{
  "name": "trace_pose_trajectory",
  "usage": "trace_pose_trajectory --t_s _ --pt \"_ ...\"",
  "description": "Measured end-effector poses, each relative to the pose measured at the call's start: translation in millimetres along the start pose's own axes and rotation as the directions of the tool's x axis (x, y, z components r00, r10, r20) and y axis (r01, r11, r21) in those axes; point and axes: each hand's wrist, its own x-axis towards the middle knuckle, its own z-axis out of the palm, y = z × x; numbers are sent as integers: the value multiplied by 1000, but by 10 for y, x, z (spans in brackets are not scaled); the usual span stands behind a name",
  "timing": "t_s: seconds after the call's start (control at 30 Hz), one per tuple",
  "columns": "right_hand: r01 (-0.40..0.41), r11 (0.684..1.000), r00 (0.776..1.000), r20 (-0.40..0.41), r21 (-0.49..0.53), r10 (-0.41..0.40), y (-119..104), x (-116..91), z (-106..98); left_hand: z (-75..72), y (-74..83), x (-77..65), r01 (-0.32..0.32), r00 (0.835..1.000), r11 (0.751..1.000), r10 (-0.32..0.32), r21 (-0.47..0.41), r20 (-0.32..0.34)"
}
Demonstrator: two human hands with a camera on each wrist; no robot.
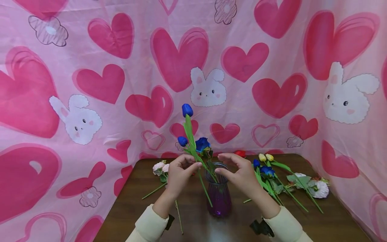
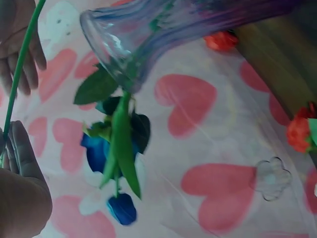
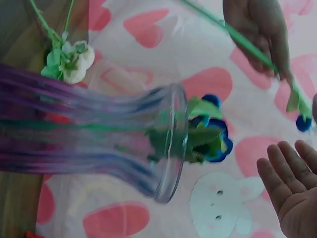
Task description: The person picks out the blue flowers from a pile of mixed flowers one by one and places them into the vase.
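My left hand pinches the thin green stem of a blue tulip between thumb and fingers. Its lower stem slants down in front of a purple glass vase. Inside the vase stand a blue rose and another, taller blue tulip, whose blooms rise above the rim. At the vase's right side, my right hand is held up with fingers relaxed and nothing in them. In the right wrist view, its fingers spread below the held stem.
Pale pink flowers lie on the brown table at left. To the right are blue flowers, yellow tulips and a white flower. A red flower lies behind the vase. A heart-patterned cloth hangs around the table.
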Motion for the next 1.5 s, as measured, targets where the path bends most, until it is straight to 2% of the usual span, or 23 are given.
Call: trace_pose_trajectory --t_s 0.13,0.27,0.5,0.63,0.7,0.8,0.87,0.93,1.07,1.23,1.4,1.5 --pt "23 1000 1000 21 0 -23 -62 -11 71 106 63 34 -50 999 998 50 36 -4" --pt "17 1000 1000 26 -21 -17 -106 -26 135 185 38 66 -102 995 994 102 27 2" --pt "-43 996 999 28 -74 45 -160 -45 208 273 -261 120 -138 990 990 138 -10 -30" --pt "-74 991 997 9 -109 76 -168 -55 239 294 -314 118 -168 985 986 167 -12 -38" --pt "-87 989 996 1 -119 87 -165 -60 249 302 -231 102 -160 987 987 159 -15 -33" --pt "-95 988 995 -5 -118 95 -158 -59 257 316 -218 103 -138 990 990 138 -21 -31" --pt "-89 989 996 -8 -119 89 -150 -58 255 323 -218 104 -133 991 991 133 -20 -29" --pt "-85 989 996 -8 -124 85 -145 -56 253 327 -309 117 -150 988 988 149 -24 -28" --pt "-82 987 997 -1 -139 83 -143 -56 244 321 -319 111 -176 984 984 176 -22 -20" --pt "-104 984 994 20 -144 108 -165 -43 225 311 -300 115 -156 988 987 156 -28 -17" --pt "-116 981 992 22 -158 121 -193 -23 182 260 -147 104 -144 989 989 143 -15 -36" --pt "-94 981 995 9 -168 96 -209 0 140 203 -36 75 -134 990 991 135 30 -50"
